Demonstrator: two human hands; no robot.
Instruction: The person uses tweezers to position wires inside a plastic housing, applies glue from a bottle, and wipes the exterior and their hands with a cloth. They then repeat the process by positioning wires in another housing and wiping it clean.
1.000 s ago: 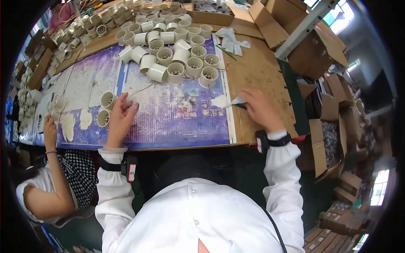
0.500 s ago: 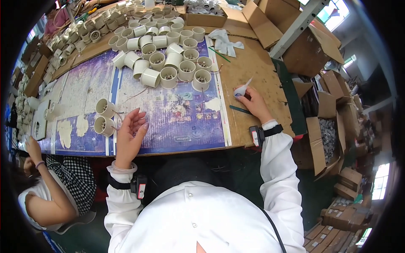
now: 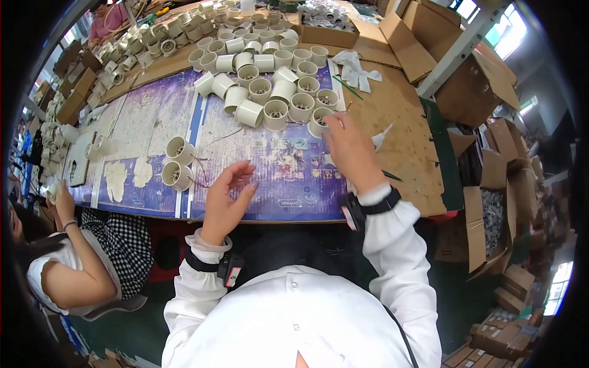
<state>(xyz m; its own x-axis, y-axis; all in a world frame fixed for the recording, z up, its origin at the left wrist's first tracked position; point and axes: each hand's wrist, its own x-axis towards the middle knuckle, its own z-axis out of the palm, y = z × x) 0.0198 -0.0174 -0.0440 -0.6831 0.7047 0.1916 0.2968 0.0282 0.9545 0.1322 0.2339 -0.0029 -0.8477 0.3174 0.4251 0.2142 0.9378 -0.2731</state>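
Observation:
My left hand [image 3: 230, 199] hovers above the purple-printed cardboard sheet [image 3: 270, 184] near the table's front, palm up, fingers loosely curled and apart, holding nothing. My right hand [image 3: 356, 153] has its bent fingers at the right rim of a cream cylindrical cup [image 3: 318, 124], at the near corner of a large group; its fingertips are partly hidden. Small metal parts and thin reddish wires show inside that group's front cups [image 3: 275, 115]. Two similar cups [image 3: 179, 149] lie left of my left hand, wires toward it. A white piece with a pointed tip [image 3: 381, 137] lies just right of my right hand.
Many cream cups [image 3: 245, 46] crowd the table's far side. A white glove [image 3: 356, 70] lies at the back right, a dark green strip [image 3: 392, 176] near my right wrist. Open cardboard boxes [image 3: 485, 227] stand to the right. A co-worker [image 3: 80, 264] sits at the left.
My right hand has left the white pointed piece and moved left to the cup at the group's near corner. My left hand stays open. The whole view has shifted slightly.

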